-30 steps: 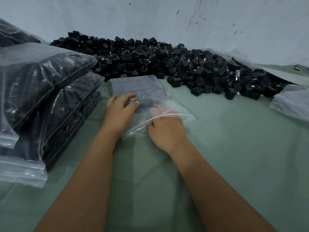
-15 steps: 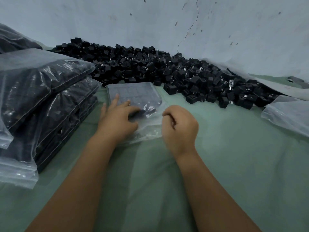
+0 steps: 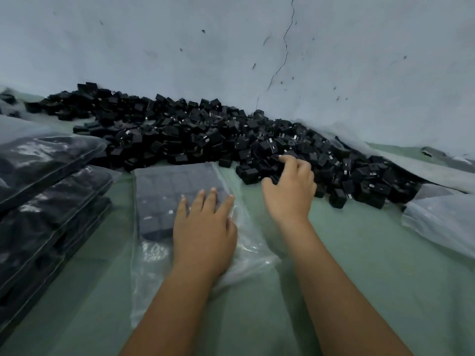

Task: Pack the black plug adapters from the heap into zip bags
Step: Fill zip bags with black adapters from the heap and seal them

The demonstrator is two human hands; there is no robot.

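My feed was dim and bluish, soft all over; wide-angle bending curved the edges, and glare streaked the filled bags (image 3: 48, 160) at left.

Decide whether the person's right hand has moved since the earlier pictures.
Yes. The right hand has left the clear plastic zip bag and reached forward to the heap of black plug adapters, fingers curled over it.

Your left hand (image 3: 204, 232) lies flat, palm down, fingers (image 3: 209, 199) straight, close together and pointing forward, the forearm running back toward you. Your right hand (image 3: 289, 191) reaches further ahead, palm down, fingers curled loosely downward and thumb spread to the inside. Whether it grips anything cannot be told.
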